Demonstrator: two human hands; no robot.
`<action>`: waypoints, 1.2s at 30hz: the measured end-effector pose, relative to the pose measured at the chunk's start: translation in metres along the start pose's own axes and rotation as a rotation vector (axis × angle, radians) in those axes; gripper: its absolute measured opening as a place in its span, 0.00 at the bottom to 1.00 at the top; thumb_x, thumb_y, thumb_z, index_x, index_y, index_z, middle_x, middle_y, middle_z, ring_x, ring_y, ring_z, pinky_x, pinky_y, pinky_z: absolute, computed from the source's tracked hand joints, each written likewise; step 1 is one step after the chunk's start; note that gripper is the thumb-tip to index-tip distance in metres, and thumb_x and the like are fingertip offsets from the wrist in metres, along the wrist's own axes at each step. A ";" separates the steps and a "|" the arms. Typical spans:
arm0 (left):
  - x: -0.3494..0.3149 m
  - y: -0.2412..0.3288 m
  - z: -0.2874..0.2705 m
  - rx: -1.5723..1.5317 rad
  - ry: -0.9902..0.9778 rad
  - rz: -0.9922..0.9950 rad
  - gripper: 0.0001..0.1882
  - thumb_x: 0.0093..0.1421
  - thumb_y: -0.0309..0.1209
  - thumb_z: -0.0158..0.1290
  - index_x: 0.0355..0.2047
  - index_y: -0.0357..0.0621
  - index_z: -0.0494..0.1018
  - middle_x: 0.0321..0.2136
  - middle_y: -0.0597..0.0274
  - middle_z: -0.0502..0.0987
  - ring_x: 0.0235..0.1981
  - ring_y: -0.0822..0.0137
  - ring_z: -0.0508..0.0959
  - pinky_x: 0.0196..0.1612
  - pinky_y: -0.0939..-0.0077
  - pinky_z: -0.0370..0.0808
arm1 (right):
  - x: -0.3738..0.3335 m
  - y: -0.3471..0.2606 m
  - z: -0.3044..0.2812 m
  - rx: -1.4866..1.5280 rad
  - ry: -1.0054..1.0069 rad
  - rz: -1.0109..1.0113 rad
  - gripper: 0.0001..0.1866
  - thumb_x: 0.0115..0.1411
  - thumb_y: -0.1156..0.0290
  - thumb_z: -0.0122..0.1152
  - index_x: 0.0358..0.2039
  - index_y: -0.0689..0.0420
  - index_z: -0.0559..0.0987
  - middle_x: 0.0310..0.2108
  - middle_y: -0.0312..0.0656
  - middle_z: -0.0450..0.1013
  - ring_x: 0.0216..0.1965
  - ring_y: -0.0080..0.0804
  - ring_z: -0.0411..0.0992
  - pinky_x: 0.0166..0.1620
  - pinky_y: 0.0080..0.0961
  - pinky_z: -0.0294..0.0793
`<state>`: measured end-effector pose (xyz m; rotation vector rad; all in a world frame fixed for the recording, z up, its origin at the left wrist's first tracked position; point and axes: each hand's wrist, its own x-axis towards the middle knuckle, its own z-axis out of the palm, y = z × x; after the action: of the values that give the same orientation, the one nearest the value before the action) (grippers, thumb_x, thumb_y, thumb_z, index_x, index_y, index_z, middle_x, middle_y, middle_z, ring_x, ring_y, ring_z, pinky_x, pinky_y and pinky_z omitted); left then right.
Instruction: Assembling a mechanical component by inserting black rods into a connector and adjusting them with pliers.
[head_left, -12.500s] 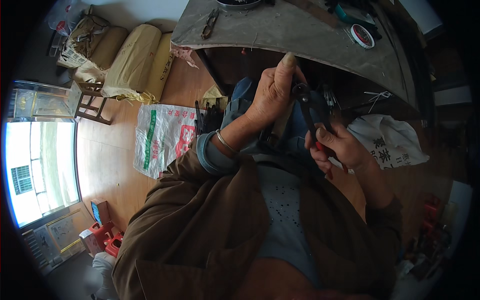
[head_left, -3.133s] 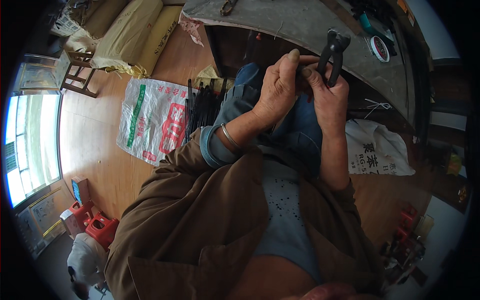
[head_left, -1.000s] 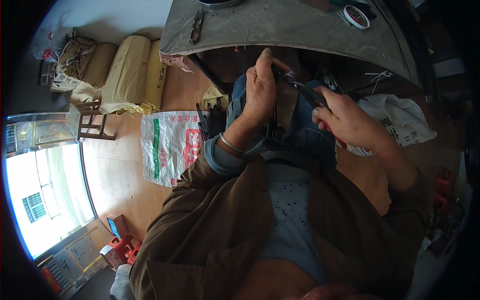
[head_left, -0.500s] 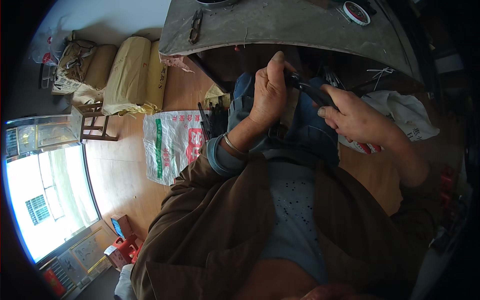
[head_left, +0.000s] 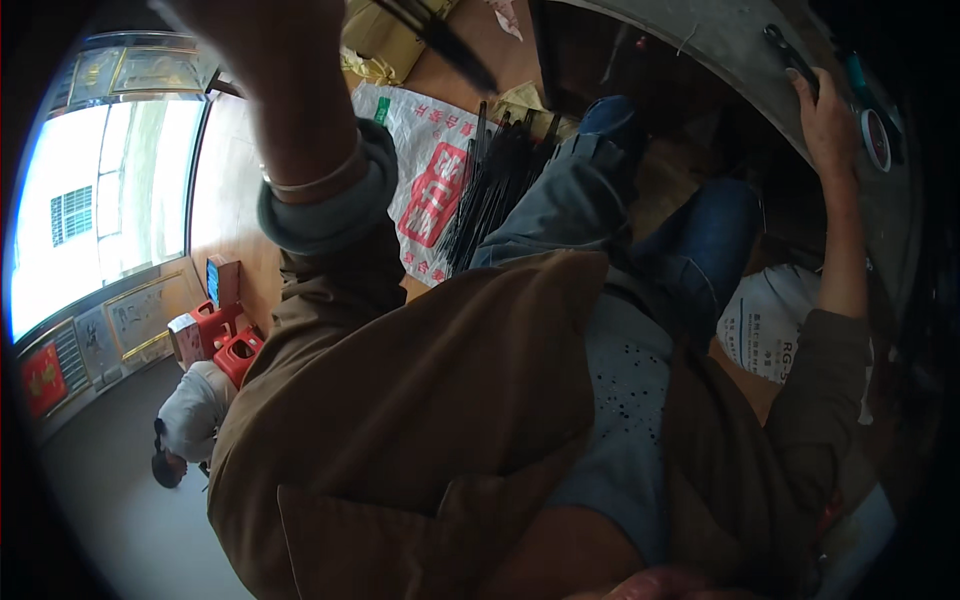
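Note:
My left hand [head_left: 265, 35] is raised at the upper left, blurred and cut off by the top edge. Dark slender strips [head_left: 435, 40], also smeared by motion, hang in the air beside it; they appear to be in its grip, though the fingers are hidden. Over the grey table [head_left: 740, 30] my right hand [head_left: 832, 125] reaches out, thumb and fingers closed around a dark narrow tool [head_left: 790, 52] with a small ring at its end. Many thin black strips [head_left: 500, 180] lie heaped on a white printed sack [head_left: 415, 170], left of my legs.
Near my right hand, a round white-rimmed lid [head_left: 876, 140] is on the table. Another white sack [head_left: 765, 320] lies by my right knee. Yellowish wrapped bundles [head_left: 400, 35] stand at the back left. Beyond the red plastic containers [head_left: 235, 355], a bent-over person [head_left: 195, 410] is at the far left.
My hands have parted from the black thing over my lap. The left swung up and leftward, the right out to the table. The view has turned, bringing the strip heap and another person into sight.

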<state>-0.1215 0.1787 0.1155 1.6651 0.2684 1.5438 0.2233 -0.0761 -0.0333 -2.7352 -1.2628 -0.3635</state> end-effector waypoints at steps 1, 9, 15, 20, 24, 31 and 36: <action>-0.018 -0.015 0.000 0.082 0.023 -0.134 0.23 0.70 0.46 0.40 0.38 0.37 0.73 0.16 0.72 0.60 0.16 0.79 0.60 0.19 0.81 0.57 | 0.002 -0.003 0.004 0.012 0.022 0.023 0.29 0.64 0.43 0.50 0.51 0.56 0.73 0.41 0.51 0.77 0.44 0.50 0.75 0.44 0.41 0.73; -0.233 -0.276 -0.034 0.952 -0.629 -0.349 0.16 0.62 0.27 0.42 0.50 0.46 0.71 0.43 0.48 0.73 0.40 0.42 0.76 0.41 0.53 0.74 | -0.002 0.009 0.001 0.060 0.432 -0.204 0.14 0.59 0.62 0.61 0.41 0.57 0.78 0.39 0.44 0.75 0.44 0.45 0.71 0.46 0.38 0.70; -0.315 -0.336 -0.062 1.296 -0.550 -0.907 0.37 0.60 0.57 0.48 0.63 0.49 0.60 0.57 0.42 0.65 0.55 0.43 0.67 0.55 0.49 0.65 | -0.012 -0.012 0.001 0.197 0.462 -0.117 0.12 0.53 0.65 0.65 0.37 0.53 0.78 0.40 0.39 0.72 0.46 0.40 0.68 0.50 0.38 0.63; -0.332 -0.381 -0.078 1.021 -0.785 -0.765 0.38 0.58 0.56 0.51 0.62 0.48 0.61 0.55 0.43 0.66 0.56 0.43 0.67 0.56 0.50 0.64 | -0.012 0.014 -0.026 0.204 0.628 -0.157 0.09 0.50 0.71 0.63 0.34 0.52 0.78 0.38 0.37 0.72 0.43 0.39 0.68 0.48 0.38 0.62; -0.335 -0.361 -0.066 0.979 -0.692 -0.901 0.36 0.57 0.55 0.53 0.60 0.48 0.65 0.52 0.42 0.69 0.53 0.42 0.69 0.55 0.52 0.66 | -0.015 0.131 -0.045 -0.016 0.689 0.075 0.07 0.50 0.71 0.62 0.32 0.51 0.78 0.35 0.38 0.74 0.41 0.41 0.70 0.44 0.40 0.64; -0.329 -0.338 -0.078 1.049 -0.721 -1.100 0.35 0.52 0.51 0.56 0.53 0.36 0.70 0.48 0.35 0.70 0.52 0.43 0.70 0.55 0.57 0.67 | -0.036 0.331 -0.041 -0.326 0.215 0.927 0.31 0.56 0.48 0.62 0.54 0.55 0.73 0.53 0.45 0.71 0.56 0.45 0.66 0.55 0.48 0.64; -0.322 -0.342 -0.055 1.048 -0.714 -1.083 0.33 0.54 0.49 0.56 0.53 0.36 0.70 0.48 0.37 0.71 0.51 0.43 0.71 0.55 0.57 0.66 | -0.035 0.374 -0.047 -0.478 0.061 1.135 0.27 0.57 0.54 0.63 0.52 0.56 0.74 0.52 0.45 0.71 0.54 0.45 0.67 0.56 0.47 0.62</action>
<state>-0.1171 0.2087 -0.3570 2.0756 1.4469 -0.1232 0.4785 -0.3536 0.0045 -3.1992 0.5584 -0.6246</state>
